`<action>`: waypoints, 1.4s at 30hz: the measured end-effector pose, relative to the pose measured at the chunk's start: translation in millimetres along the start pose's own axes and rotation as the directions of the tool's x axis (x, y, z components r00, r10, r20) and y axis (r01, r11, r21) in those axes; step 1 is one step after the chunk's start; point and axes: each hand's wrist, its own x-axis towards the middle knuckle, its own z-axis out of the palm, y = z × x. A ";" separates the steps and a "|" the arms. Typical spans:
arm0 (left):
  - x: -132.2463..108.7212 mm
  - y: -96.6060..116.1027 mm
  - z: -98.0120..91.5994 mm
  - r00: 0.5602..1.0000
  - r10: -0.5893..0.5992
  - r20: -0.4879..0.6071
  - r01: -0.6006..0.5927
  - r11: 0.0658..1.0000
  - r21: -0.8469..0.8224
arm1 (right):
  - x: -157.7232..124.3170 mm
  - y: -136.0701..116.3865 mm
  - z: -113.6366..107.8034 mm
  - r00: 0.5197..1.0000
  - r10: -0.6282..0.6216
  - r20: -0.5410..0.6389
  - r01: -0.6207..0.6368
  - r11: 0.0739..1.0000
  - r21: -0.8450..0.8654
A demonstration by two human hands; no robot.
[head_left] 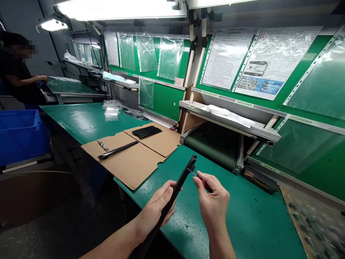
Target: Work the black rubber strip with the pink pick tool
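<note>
Through the head camera I see my left hand (159,205), its grip closed around a long, narrow black plastic strip (172,201), which tilts up above the green rubber-topped worktop (242,230). My right hand (214,201) has its grip closed in a pinch on a small tool with a dark red handle (205,184). The tool's thin metal tip (192,173) sits at the strip's upper end, though I can't tell if they touch. Further left, a flat brown cardboard sheet (126,165) carries a similar black strip (118,150), and a neighbouring cardboard sheet (164,140) holds a row of black strips (147,132).
</note>
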 end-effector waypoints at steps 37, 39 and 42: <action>2.9 5.0 -2.7 0.988 -0.104 0.110 0.105 0.994 -0.001 | 29.6 55.8 -46.6 0.847 0.252 0.468 -0.423 0.853 0.306; 7.3 5.1 -2.3 0.995 -0.089 0.053 0.089 0.996 -0.006 | 10.3 57.0 -28.0 0.839 0.316 0.443 -0.460 0.847 0.266; 18.2 10.0 -1.9 0.995 0.012 -0.098 -0.017 0.999 -0.051 | -26.5 47.0 -7.0 0.808 0.352 0.472 -0.482 0.856 0.187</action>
